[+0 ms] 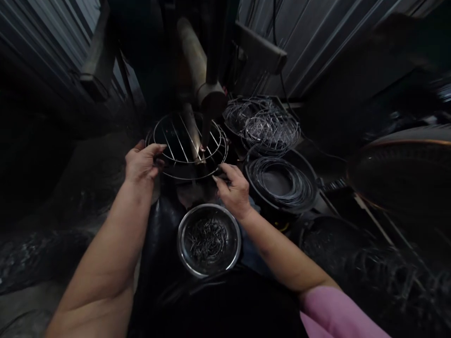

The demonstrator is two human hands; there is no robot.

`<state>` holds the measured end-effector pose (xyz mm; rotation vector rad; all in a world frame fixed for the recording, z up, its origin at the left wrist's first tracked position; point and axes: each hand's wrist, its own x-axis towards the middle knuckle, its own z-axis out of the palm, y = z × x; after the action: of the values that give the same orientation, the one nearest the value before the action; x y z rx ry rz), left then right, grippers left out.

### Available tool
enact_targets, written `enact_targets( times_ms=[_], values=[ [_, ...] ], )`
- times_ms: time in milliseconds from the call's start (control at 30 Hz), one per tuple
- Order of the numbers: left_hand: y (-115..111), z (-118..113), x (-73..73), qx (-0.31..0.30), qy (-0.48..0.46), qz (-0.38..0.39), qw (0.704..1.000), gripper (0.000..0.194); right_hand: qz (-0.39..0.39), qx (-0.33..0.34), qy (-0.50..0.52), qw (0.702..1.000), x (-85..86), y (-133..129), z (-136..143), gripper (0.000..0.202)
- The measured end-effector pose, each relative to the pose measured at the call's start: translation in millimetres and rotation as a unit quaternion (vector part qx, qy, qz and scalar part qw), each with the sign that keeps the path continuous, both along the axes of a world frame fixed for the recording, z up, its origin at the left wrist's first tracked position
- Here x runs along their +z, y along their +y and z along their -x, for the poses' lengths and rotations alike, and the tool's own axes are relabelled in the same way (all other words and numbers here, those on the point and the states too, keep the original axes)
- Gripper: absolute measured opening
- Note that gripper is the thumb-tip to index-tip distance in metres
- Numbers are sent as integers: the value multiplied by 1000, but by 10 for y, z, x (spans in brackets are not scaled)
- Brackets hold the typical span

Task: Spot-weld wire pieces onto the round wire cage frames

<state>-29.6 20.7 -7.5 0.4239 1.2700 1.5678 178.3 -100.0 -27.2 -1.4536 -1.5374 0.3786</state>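
A round wire rack (190, 179), made of thin rings with straight rods across, is held level in front of me. My left hand (141, 162) is closed on its left rim, thumb on top. At the near right rim, my right hand (232, 185) pinches the wire between thumb and fingers; whether a small piece is also in that pinch I cannot make out. An upright metal rod (206, 129) from the machine comes down onto the rack, above a thick lower bar (192, 126). Below my hands stands a shiny metal bowl (182, 239) with several short bent metal pieces (209, 239).
To the right, a dark basin (312, 173) holds a coil of wire rings (282, 188). Behind it lies a pile of wire racks (271, 131). A thick machine arm (197, 61) overhangs the rack. A large round rimmed object (398, 164) stands far right.
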Motion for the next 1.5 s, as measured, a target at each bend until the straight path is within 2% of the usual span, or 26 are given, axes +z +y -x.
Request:
enact_targets(
  times_ms=[67, 100, 200, 300, 400, 567, 733, 800, 867, 933, 1033, 1100, 1133, 1200, 1333, 1400, 1500],
  values=[
    [-160, -53, -19, 0, -5, 0, 1000, 43, 72, 62, -61, 994, -67, -195, -8, 25],
    [-232, -77, -26, 4, -13, -2, 1000, 43, 128, 113, -105, 980, -117, -285, 9, 23],
    [-402, -125, -51, 17, -36, -15, 999, 43, 275, 249, -257, 893, -305, -485, 140, 25],
    [-517, -144, -66, 12, -50, -34, 998, 42, 303, 306, -381, 819, -451, -567, 300, 29],
    [-596, -153, -45, 14, -59, -44, 997, 42, 281, 341, -440, 782, -478, -593, 355, 26],
    [-626, -198, -10, 29, -59, -45, 997, 45, 282, 331, -438, 787, -439, -630, 242, 25],
    [-594, -258, -68, 36, -53, -51, 997, 45, 307, 339, -440, 773, -409, -631, 241, 23],
    [-602, -259, -74, 30, -57, -55, 996, 45, 312, 335, -429, 778, -368, -622, 236, 22],
    [-618, -250, -55, 30, -60, -60, 996, 45, 332, 324, -396, 793, -301, -611, 173, 22],
    [-631, -238, -23, 34, -64, -60, 996, 44, 351, 297, -343, 819, -214, -598, 40, 24],
    [-633, -237, 10, 40, -69, -61, 995, 43, 343, 214, -287, 869, -91, -579, -217, 28],
    [-622, -255, 6, 40, -72, -65, 995, 43, 329, 161, -294, 883, -52, -571, -324, 29],
    [-615, -269, -1, 43, -75, -65, 994, 43, 327, 156, -304, 881, -54, -569, -333, 29],
    [-607, -304, -19, 48, -85, -61, 993, 46, 328, 184, -321, 869, -110, -565, -250, 31],
    [-635, -355, -20, 46, -89, -56, 993, 52, 318, 262, -364, 835, -352, -548, 174, 38],
    [-668, -349, 0, 43, -83, -59, 994, 52, 318, 294, -397, 809, -461, -538, 366, 36],
    [-717, -308, 23, 40, -76, -59, 995, 50, 319, 328, -423, 782, -538, -540, 483, 30]
  ],
)
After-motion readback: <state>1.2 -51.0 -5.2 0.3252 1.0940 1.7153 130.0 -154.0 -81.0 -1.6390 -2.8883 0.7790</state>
